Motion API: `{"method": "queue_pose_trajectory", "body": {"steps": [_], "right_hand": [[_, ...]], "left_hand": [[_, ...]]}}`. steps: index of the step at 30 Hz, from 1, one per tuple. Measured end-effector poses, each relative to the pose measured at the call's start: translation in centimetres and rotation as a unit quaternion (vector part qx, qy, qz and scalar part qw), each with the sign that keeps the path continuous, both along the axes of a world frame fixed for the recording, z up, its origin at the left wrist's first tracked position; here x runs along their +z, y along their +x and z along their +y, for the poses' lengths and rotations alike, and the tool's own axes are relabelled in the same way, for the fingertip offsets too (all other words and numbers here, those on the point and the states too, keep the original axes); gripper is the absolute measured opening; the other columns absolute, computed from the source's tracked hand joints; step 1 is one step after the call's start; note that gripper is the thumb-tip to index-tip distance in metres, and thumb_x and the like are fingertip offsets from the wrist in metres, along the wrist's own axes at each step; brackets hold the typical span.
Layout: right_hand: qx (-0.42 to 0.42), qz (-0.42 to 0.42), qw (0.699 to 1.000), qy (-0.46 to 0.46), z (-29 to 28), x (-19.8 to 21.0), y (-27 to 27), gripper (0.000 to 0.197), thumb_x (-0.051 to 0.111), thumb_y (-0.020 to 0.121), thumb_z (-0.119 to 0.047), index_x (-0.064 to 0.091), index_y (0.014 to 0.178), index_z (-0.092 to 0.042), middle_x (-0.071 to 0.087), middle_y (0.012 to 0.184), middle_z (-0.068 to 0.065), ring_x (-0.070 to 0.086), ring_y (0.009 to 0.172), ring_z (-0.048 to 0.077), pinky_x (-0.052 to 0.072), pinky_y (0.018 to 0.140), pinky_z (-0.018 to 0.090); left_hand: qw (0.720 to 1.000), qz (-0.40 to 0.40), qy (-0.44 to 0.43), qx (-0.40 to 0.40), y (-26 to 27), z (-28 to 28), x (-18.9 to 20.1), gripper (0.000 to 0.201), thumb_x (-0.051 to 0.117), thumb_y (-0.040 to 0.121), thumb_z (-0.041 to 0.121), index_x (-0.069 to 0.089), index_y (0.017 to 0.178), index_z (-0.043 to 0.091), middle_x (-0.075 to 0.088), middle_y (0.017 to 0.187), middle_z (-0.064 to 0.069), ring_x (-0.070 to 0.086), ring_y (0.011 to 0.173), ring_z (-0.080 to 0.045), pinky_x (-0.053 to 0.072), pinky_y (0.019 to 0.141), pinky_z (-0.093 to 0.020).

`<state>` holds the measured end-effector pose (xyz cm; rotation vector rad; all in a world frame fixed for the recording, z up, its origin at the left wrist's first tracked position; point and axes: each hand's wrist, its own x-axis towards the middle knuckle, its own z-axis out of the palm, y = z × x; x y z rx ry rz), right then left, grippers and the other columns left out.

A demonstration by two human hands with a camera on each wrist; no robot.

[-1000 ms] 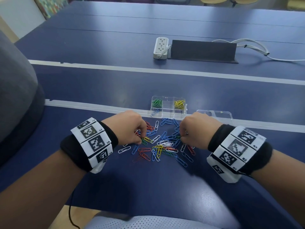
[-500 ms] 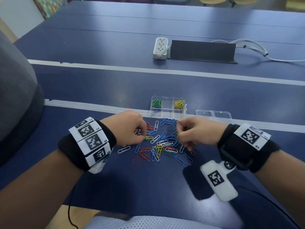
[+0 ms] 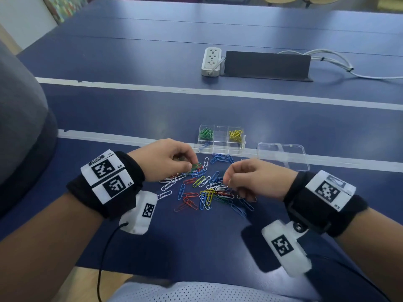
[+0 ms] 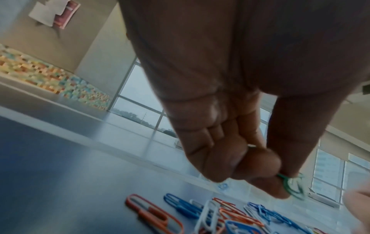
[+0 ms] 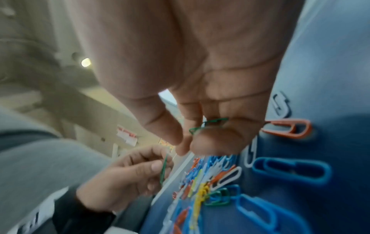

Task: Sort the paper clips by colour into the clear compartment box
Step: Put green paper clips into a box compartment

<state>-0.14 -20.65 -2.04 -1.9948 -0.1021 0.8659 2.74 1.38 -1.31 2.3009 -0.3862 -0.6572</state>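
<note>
A loose pile of coloured paper clips (image 3: 207,190) lies on the blue table between my hands. Behind it stands the clear compartment box (image 3: 220,147), with green clips (image 3: 206,134) back left, yellow clips (image 3: 235,135) back right and a few blue ones (image 3: 205,146) front left. My left hand (image 3: 189,165) hovers over the pile's left side and pinches green clips (image 4: 292,186) between thumb and fingers. My right hand (image 3: 226,182) is curled over the pile's right side; a green clip (image 5: 208,125) sits tucked in its curled fingers (image 5: 220,139).
The box's clear lid (image 3: 283,155) lies flat to its right. Farther back are a white power strip (image 3: 211,61), a black cable flap (image 3: 266,66) and white cables (image 3: 327,62). A grey bulk (image 3: 21,127) fills the left edge. The table's near edge runs just before my lap.
Both hands have lifted off the pile. My right wrist has rolled outward, and my left hand has come up with green clips pinched in it.
</note>
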Motion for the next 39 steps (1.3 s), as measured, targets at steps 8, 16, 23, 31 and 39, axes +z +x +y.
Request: {"method": "queue_pose_trajectory", "body": {"steps": [8,16,23,31,39], "right_hand": [[0.175,-0.256,0.913,-0.264,1.6,-0.3,-1.1,0.018,0.065,0.079,-0.029,0.071,0.092,-0.017,0.057,0.074,-0.006,0.052,0.076,0.016,0.045,0.071,0.023],[0.212,-0.277,0.88,-0.322,2.3,-0.8,-2.2,0.018,0.05,0.082,-0.019,0.063,0.089,-0.009,0.064,0.092,0.01,0.062,0.088,0.033,0.054,0.077,0.036],[0.221,-0.3,0.872,-0.318,2.9,-0.4,-2.7,0.009,0.049,0.083,-0.016,0.051,0.079,-0.009,0.055,0.086,0.008,0.058,0.083,0.032,0.048,0.07,0.033],[0.051,-0.122,0.982,-0.134,0.6,2.3,1.3,0.012,0.064,0.072,-0.012,0.057,0.064,-0.018,0.066,0.059,0.001,0.057,0.053,0.013,0.05,0.058,0.027],[-0.039,-0.087,0.995,-0.008,1.1,3.0,6.8,0.03,0.066,0.078,0.009,0.063,0.098,-0.013,0.066,0.071,0.011,0.063,0.047,0.012,0.058,0.054,0.025]], "left_hand": [[0.993,0.085,-0.071,0.043,0.4,0.0,-0.6,0.027,0.044,0.093,0.001,0.064,0.099,0.019,0.051,0.069,-0.006,0.049,0.062,-0.022,0.047,0.064,-0.032],[0.981,0.136,-0.099,0.101,0.8,-0.7,-0.7,0.032,0.03,0.083,-0.001,0.057,0.074,0.014,0.051,0.06,-0.011,0.05,0.044,-0.018,0.045,0.051,-0.026],[0.977,0.154,-0.118,0.082,0.4,-1.8,-0.8,0.038,0.024,0.08,-0.012,0.054,0.076,0.01,0.051,0.066,-0.006,0.047,0.047,-0.014,0.039,0.04,-0.021],[0.984,0.126,-0.088,0.088,0.6,-2.3,-0.4,0.017,0.045,0.09,0.007,0.052,0.08,0.018,0.048,0.061,0.003,0.043,0.037,-0.003,0.035,0.037,-0.015],[0.99,-0.093,0.098,0.038,4.8,-4.0,1.6,0.023,0.056,0.089,0.01,0.069,0.106,0.02,0.068,0.091,0.005,0.057,0.075,-0.007,0.043,0.074,-0.018]]}}
